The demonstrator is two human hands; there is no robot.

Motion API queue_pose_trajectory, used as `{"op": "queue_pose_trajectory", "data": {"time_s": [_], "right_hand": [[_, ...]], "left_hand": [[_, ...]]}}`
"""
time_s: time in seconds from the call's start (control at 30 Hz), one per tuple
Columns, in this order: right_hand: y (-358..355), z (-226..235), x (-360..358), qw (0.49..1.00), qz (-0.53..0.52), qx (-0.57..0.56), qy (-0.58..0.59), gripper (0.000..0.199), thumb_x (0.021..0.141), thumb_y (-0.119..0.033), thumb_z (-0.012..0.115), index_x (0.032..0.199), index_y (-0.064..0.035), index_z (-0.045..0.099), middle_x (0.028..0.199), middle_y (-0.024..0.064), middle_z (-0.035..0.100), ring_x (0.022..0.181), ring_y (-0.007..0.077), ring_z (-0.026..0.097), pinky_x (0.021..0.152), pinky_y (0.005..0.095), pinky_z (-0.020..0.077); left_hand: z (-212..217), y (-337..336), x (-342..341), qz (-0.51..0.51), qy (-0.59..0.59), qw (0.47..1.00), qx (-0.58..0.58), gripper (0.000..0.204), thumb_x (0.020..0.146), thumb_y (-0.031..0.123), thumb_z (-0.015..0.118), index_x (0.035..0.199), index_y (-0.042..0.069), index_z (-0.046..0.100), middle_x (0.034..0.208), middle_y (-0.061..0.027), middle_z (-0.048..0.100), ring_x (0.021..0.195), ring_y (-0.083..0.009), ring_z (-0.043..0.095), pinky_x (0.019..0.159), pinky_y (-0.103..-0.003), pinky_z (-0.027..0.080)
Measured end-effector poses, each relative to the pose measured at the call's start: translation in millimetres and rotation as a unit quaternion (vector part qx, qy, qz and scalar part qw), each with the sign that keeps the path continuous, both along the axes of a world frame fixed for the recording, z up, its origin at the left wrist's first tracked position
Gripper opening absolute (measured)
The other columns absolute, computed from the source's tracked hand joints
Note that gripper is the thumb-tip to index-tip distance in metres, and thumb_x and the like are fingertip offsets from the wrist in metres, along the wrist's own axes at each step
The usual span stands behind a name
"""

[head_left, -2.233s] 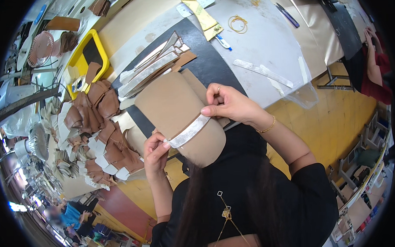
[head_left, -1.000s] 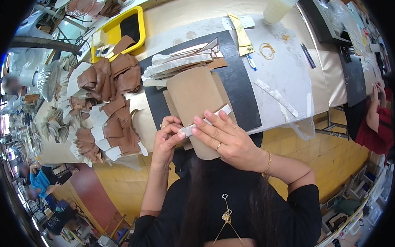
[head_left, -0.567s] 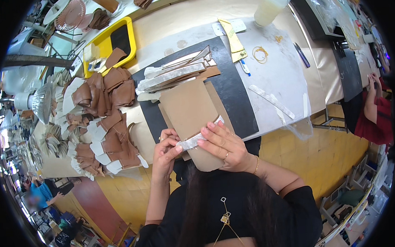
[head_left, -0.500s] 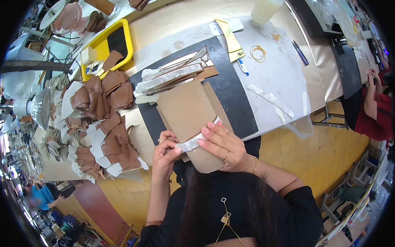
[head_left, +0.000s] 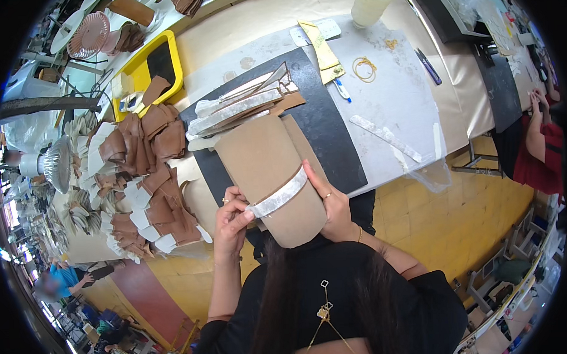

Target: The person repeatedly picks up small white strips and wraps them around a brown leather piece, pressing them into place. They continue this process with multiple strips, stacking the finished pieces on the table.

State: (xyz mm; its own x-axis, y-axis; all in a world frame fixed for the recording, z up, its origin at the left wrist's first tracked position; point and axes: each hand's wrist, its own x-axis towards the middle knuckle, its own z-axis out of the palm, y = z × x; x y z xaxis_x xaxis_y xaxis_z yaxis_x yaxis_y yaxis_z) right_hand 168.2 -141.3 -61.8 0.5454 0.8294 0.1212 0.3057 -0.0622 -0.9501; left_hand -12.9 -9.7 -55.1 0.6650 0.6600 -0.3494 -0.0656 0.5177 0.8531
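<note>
A tan, round-ended flat panel (head_left: 261,154), perhaps card or leather, is held over the near edge of the table. A whitish strip (head_left: 281,197) lies across its face in a slight curve. My left hand (head_left: 231,221) pinches the strip's left end between thumb and fingers at the panel's left edge. On the other side, my right hand (head_left: 336,214) grips the panel's right edge, its thumb by the strip's right end and its other fingers mostly hidden behind. Beyond the panel, a stack of pale and brown strips (head_left: 240,113) rests on a black mat (head_left: 332,135).
Piles of brown leather pieces (head_left: 156,203) cover the table's left. Behind them stands a yellow tray (head_left: 178,68). Loose white strips (head_left: 385,138), a yellow ruler-like piece (head_left: 319,48), rubber bands (head_left: 364,69) and a pen (head_left: 428,66) lie to the right. Another person's arm (head_left: 536,127) shows far right.
My right hand has slid off the strip to the panel's right edge, uncovering the strip's full length. My left hand stays pinched at its left end.
</note>
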Motion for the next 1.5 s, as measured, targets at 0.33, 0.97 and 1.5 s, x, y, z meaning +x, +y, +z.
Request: {"op": "queue_pose_trajectory", "data": {"time_s": [0.33, 0.97, 1.5], "right_hand": [[-9, -6, 14, 0.972, 0.051, -0.119, -0.198, 0.074, 0.076, -0.032, 0.073, 0.137, -0.0002, 0.045, 0.142, 0.0198, 0.045, 0.14, 0.0417, 0.024, 0.111, 0.0622, -0.0023], [-38, -4, 145, 0.9, -0.087, -0.303, -0.3, 0.039, 0.088, -0.028, 0.063, 0.119, -0.0036, 0.064, 0.148, 0.0181, 0.036, 0.139, 0.0384, 0.028, 0.11, 0.057, 0.0225], [-16, -39, 136, 0.901, -0.105, -0.204, -0.369, 0.023, 0.084, -0.006, 0.065, 0.105, 0.0012, 0.069, 0.131, 0.0194, 0.055, 0.121, 0.0357, 0.051, 0.1, 0.0425, 0.0408]], "left_hand": [[6, 2, -1, -0.003, 0.019, 1.0, 0.007, 0.014, 0.078, 0.013, 0.073, 0.083, 0.003, 0.065, 0.113, -0.0049, 0.044, 0.106, -0.0166, 0.047, 0.096, -0.031, 0.036], [63, 111, 57, 0.021, -0.003, 0.948, 0.317, 0.017, 0.082, 0.017, 0.069, 0.083, 0.002, 0.061, 0.101, -0.0038, 0.049, 0.096, -0.013, 0.047, 0.087, -0.023, 0.035], [37, 67, -124, 0.055, 0.554, 0.785, 0.272, 0.027, 0.082, 0.025, 0.072, 0.088, -0.001, 0.067, 0.071, -0.0087, 0.066, 0.068, -0.0132, 0.062, 0.066, -0.03, 0.05]]}}
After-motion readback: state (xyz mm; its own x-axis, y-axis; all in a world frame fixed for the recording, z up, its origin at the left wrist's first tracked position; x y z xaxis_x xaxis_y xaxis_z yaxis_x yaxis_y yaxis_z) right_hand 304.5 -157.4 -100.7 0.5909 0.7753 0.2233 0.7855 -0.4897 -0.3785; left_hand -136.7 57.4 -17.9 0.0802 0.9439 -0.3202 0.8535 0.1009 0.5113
